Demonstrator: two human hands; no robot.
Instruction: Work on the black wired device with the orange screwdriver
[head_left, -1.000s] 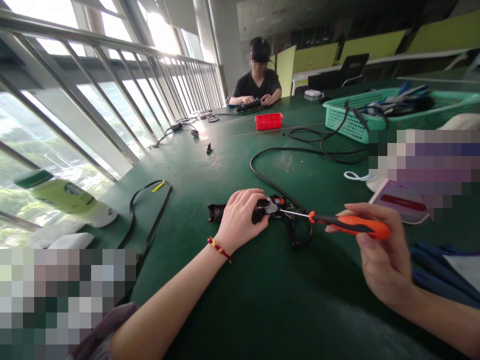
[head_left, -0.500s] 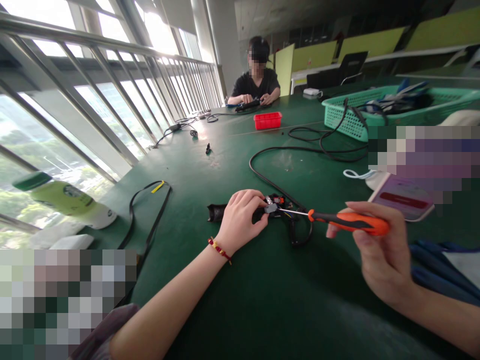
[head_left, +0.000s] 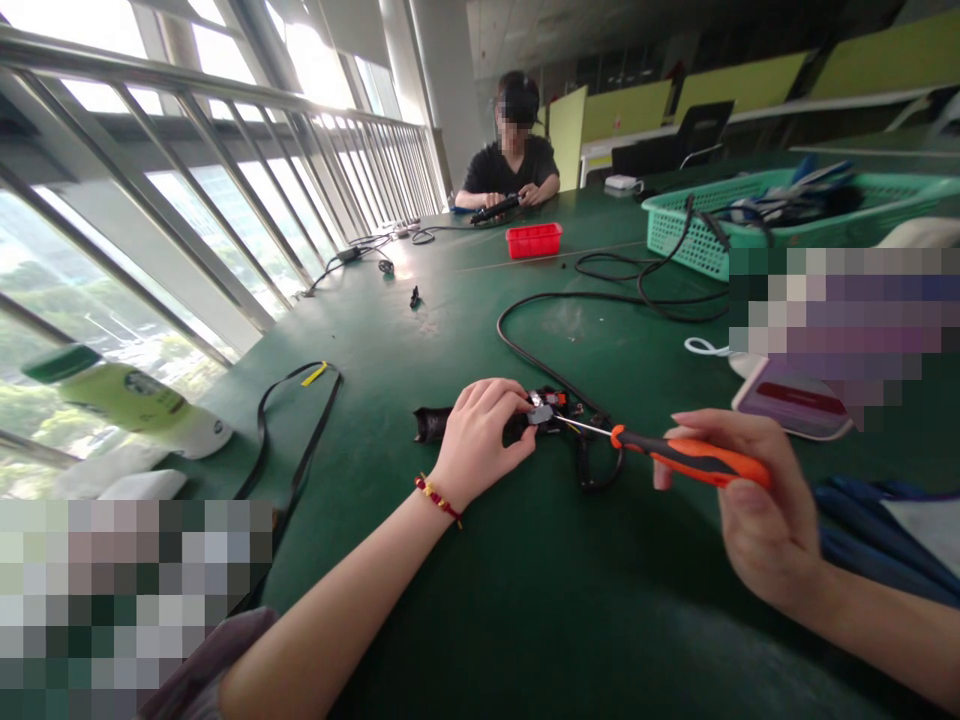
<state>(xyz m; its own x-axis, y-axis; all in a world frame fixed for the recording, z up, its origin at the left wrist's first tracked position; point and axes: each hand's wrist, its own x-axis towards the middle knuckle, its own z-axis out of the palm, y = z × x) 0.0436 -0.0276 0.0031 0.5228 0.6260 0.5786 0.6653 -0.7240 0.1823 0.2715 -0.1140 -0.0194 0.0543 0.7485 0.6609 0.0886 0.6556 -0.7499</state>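
My right hand (head_left: 765,490) grips an orange-and-black screwdriver (head_left: 690,456), its shaft pointing left. The screwdriver's tip meets a small grey block (head_left: 539,414), or comes very close to it. My left hand (head_left: 484,430) is closed, with thumb and fingertips pinching that block. Beneath and beside this hand lies an opened black corded tool (head_left: 433,425), with a round barrel end on the left. Orange, silver and yellow inner parts show at its middle, and a black handle loop (head_left: 600,480) extends toward me. My palm covers part of the tool's body.
A black cable (head_left: 517,310) curves from the tool toward a green basket (head_left: 686,240). A red tray (head_left: 534,241) and a small black part (head_left: 415,296) lie farther off. At left are a bottle (head_left: 142,400) and black strap (head_left: 304,460). A phone (head_left: 787,400) lies right; a person (head_left: 510,160) works opposite.
The screwdriver's handle end has dipped slightly and turned, with my right fingers shifting around it. My left hand and the tool stay in place.
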